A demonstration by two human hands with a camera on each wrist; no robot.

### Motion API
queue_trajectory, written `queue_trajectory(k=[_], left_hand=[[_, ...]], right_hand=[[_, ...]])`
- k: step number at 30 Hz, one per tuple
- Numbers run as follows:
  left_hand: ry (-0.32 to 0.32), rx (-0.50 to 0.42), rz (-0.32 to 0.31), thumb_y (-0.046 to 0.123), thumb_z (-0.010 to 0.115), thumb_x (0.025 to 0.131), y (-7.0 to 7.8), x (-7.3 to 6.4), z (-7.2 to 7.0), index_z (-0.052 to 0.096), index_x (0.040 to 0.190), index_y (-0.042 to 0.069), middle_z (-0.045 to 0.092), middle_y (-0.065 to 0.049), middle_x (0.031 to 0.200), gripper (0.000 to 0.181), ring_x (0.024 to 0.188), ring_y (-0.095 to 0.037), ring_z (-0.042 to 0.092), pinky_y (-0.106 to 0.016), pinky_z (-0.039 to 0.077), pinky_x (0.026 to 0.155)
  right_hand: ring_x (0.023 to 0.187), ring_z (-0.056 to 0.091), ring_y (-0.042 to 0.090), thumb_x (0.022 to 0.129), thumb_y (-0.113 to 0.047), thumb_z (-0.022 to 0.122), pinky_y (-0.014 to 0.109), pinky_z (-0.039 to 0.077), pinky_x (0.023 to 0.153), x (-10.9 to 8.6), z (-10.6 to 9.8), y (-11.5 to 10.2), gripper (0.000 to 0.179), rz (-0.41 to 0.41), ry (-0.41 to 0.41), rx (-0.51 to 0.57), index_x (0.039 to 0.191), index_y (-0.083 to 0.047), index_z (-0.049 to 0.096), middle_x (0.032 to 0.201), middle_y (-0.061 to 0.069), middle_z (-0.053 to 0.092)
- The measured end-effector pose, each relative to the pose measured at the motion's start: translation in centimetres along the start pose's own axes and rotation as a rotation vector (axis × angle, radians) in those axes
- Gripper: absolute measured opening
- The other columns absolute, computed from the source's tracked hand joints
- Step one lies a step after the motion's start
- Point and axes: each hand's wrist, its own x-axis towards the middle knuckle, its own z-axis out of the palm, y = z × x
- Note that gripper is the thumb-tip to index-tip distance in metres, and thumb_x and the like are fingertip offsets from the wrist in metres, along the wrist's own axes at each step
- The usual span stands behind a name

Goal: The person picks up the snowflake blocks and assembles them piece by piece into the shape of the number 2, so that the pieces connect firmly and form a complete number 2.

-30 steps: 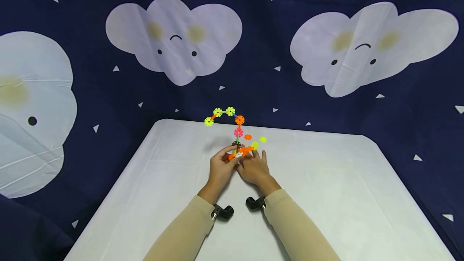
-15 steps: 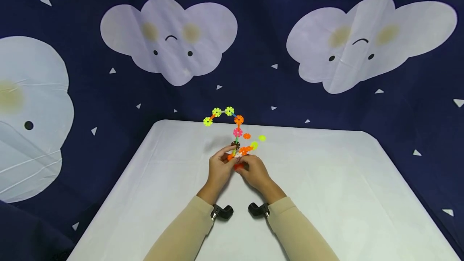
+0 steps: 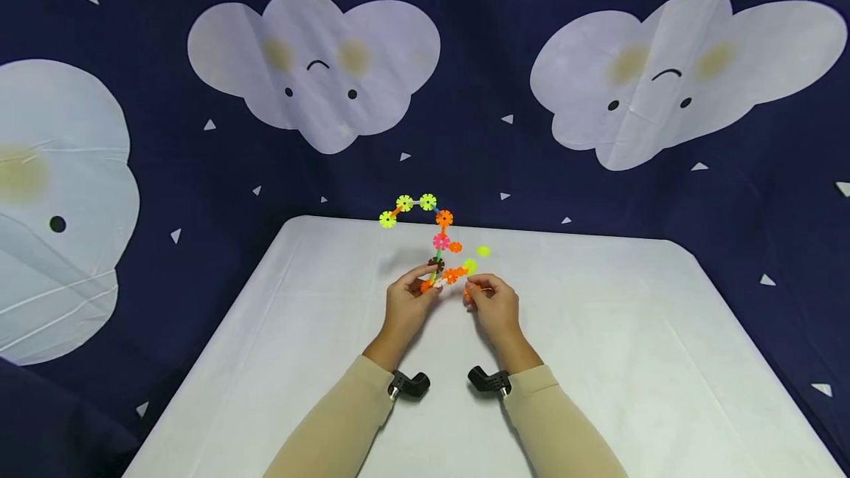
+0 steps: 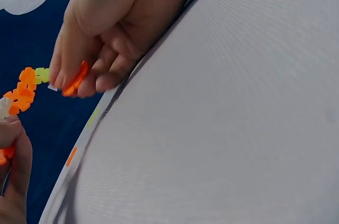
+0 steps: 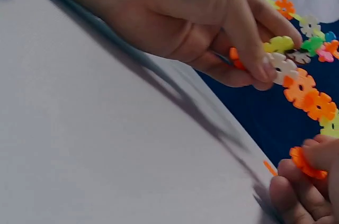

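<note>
My left hand (image 3: 406, 312) grips the near end of a chain of interlocking flower-shaped plastic discs (image 3: 441, 242). In the right wrist view, the thumb presses a white disc (image 5: 283, 69), with a yellow-green disc (image 5: 279, 44) beside it. From there one branch curves up and left to yellow-green discs (image 3: 388, 220). A shorter branch of orange discs (image 5: 299, 87) runs right, ending in yellow-green. Just right of that branch, my right hand (image 3: 498, 308) pinches a separate orange disc (image 4: 76, 79) between thumb and fingers, apart from the chain.
A loose orange disc (image 3: 455, 247) and a loose yellow-green disc (image 3: 483, 251) lie on the white table (image 3: 631, 360) beyond the hands. Behind the table's far edge hangs a dark blue cloth (image 3: 478, 80) with clouds.
My right hand has drawn back from beside the chain's held end and moved right, now with the orange disc in its fingertips. The left hand keeps its grip with little movement.
</note>
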Motion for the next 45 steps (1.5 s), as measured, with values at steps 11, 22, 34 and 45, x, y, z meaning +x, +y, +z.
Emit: queue_trajectory(k=[11,22,34,45], left_hand=[[-0.054,0.054,-0.021,-0.017,0.08,0.083,0.1,0.0,0.0,0.08,0.119,0.007,0.073,-0.005,0.123,0.043,0.078,-0.016,0.062,-0.021,0.056,0.067],[-0.09,0.031,-0.022,-0.016,0.082,0.082,0.0,-0.4,0.1,0.079,0.12,0.002,0.072,-0.01,0.125,0.041,0.08,-0.022,0.062,-0.019,0.054,0.067],[-0.105,0.025,-0.033,-0.015,0.082,0.083,-0.2,-0.3,0.0,0.08,0.118,0.006,0.073,-0.008,0.122,0.041,0.078,-0.018,0.063,-0.021,0.056,0.068],[-0.107,0.045,-0.033,-0.016,0.081,0.083,0.1,-0.3,0.0,0.079,0.119,0.003,0.073,-0.013,0.121,0.041,0.078,-0.022,0.063,-0.021,0.056,0.067]], right_hand=[[0.078,0.076,0.025,0.096,0.014,0.059,0.032,0.062,0.08,0.0,-1.7,-0.1,0.034,0.129,0.052,0.166,0.129,0.014,0.065,0.104,0.031,0.071],[0.087,0.075,0.019,0.094,0.014,0.069,0.032,0.06,0.086,-0.2,-2.1,0.0,0.045,0.195,-0.007,0.234,0.138,0.012,0.061,0.109,0.023,0.074],[0.078,0.072,0.024,0.093,0.008,0.075,0.033,0.063,0.075,-0.1,-2.0,0.0,0.038,0.127,0.045,0.214,0.13,0.007,0.069,0.107,0.016,0.07],[0.08,0.067,0.021,0.092,0.009,0.076,0.031,0.062,0.073,-0.2,-2.2,-0.2,0.039,0.141,0.052,0.233,0.13,0.008,0.068,0.1,0.014,0.067]])
